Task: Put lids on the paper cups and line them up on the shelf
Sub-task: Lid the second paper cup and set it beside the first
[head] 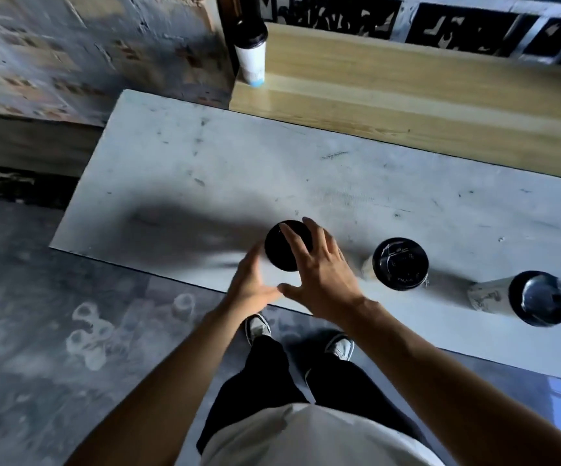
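Centrally, black-lidded paper cup (284, 247) on grey counter (205, 169), cupped between left hand (252, 280) and right hand (319, 274), fingers spread, grip unclear.

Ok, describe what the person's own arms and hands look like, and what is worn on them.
Both forearms are bare up to the frame's bottom edge, with no sleeves in view. The left hand and the right hand wear no gloves, and no rings, watch or wristband can be seen. The left hand's fingers are blurred, so small details there cannot be told. Nothing is marked or taped on either arm.
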